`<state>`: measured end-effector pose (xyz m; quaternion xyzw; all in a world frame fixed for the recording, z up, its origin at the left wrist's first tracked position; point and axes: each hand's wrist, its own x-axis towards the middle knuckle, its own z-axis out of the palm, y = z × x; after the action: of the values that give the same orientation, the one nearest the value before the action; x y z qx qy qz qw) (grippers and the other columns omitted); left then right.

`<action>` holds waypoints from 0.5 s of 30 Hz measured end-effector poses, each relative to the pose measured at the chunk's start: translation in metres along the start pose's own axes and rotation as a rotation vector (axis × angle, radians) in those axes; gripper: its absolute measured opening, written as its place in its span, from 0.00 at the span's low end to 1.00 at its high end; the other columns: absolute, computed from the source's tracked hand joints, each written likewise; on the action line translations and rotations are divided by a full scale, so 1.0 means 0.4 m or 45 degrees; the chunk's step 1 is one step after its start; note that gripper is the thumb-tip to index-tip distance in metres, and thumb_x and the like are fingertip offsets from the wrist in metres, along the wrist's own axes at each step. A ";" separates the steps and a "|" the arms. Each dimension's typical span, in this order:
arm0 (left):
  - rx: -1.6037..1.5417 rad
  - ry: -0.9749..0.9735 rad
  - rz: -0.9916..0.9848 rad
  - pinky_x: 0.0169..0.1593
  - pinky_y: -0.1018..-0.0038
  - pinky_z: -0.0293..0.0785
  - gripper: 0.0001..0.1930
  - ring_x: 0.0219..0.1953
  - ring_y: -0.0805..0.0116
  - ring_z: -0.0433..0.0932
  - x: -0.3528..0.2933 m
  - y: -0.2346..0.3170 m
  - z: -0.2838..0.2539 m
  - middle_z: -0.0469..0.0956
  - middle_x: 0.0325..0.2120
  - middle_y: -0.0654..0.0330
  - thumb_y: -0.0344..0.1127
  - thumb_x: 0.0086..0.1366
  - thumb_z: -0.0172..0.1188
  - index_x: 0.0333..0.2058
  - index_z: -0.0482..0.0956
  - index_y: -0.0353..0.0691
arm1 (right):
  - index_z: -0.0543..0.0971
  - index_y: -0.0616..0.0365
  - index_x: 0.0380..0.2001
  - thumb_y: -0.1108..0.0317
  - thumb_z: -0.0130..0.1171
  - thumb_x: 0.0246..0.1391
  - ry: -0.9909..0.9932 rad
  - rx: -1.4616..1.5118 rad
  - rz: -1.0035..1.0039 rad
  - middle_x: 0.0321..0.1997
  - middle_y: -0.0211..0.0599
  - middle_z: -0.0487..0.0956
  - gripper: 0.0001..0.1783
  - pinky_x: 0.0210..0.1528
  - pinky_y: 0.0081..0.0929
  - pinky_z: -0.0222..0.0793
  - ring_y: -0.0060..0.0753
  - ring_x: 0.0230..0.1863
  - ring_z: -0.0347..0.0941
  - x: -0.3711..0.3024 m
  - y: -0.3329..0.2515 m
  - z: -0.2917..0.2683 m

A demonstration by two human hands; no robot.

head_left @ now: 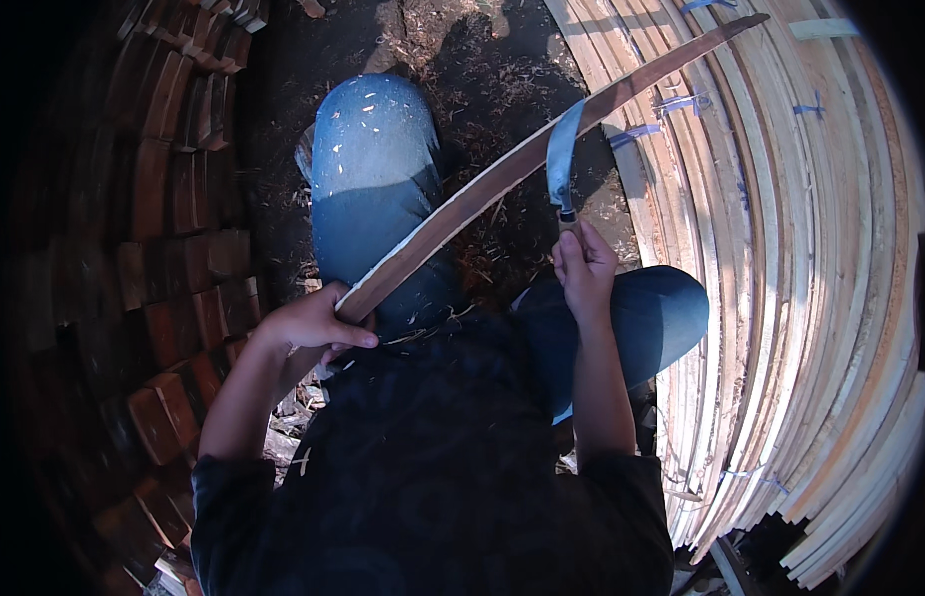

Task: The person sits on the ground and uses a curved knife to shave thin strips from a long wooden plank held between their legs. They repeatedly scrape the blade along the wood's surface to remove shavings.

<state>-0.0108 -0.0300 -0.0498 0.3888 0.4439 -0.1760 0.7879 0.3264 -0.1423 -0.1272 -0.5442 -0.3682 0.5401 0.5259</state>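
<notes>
A long, narrow wooden strip (492, 189) with a brown face and a pale edge runs from my lap up to the far right. My left hand (318, 323) is wrapped round its near end, thumb on top. In my right hand (586, 268) is the short handle of a curved blade, a sickle (561, 164). The sickle points away from me, and its tip overlaps the strip's edge past the middle; whether it touches the wood I cannot tell. The strip passes over my left knee (378, 129), which is dotted with pale shavings.
On the right lie long stacked pale wooden strips (780, 248), bundled with blue ties (636, 135). Stacked reddish-brown wood blocks (189, 288) form a wall at the left. Dark ground (502, 70) with scattered shavings lies ahead. My bent right knee (671, 313) is close to the bundles.
</notes>
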 end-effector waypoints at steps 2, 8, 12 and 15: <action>-0.062 0.127 0.029 0.15 0.78 0.64 0.16 0.10 0.77 0.67 0.003 0.000 0.022 0.66 0.09 0.67 0.35 0.49 0.74 0.23 0.73 0.35 | 0.76 0.65 0.51 0.69 0.59 0.59 -0.078 -0.201 -0.078 0.26 0.28 0.76 0.18 0.25 0.12 0.62 0.12 0.23 0.67 -0.007 -0.003 -0.006; 0.004 0.097 -0.020 0.17 0.76 0.66 0.17 0.15 0.76 0.69 -0.005 0.009 0.014 0.69 0.14 0.65 0.35 0.52 0.73 0.30 0.73 0.34 | 0.78 0.63 0.49 0.70 0.64 0.54 -0.003 -0.022 0.162 0.35 0.34 0.82 0.19 0.38 0.19 0.71 0.18 0.33 0.76 -0.007 -0.010 -0.013; -0.017 0.093 -0.033 0.21 0.76 0.69 0.14 0.18 0.76 0.71 -0.012 0.009 0.019 0.72 0.18 0.64 0.35 0.54 0.72 0.30 0.76 0.34 | 0.78 0.62 0.49 0.70 0.65 0.53 -0.243 -0.200 0.185 0.39 0.36 0.83 0.19 0.42 0.20 0.72 0.19 0.38 0.77 -0.034 -0.009 0.024; 0.030 0.232 0.033 0.26 0.77 0.71 0.14 0.21 0.77 0.73 -0.034 -0.002 0.038 0.74 0.19 0.63 0.37 0.56 0.70 0.34 0.78 0.33 | 0.78 0.64 0.48 0.70 0.63 0.55 -0.027 -0.145 0.132 0.32 0.29 0.80 0.18 0.34 0.16 0.69 0.15 0.30 0.73 -0.021 0.013 0.013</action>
<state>-0.0102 -0.0429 -0.0341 0.4181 0.5066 -0.1348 0.7419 0.3192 -0.1504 -0.1297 -0.5858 -0.3753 0.5506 0.4613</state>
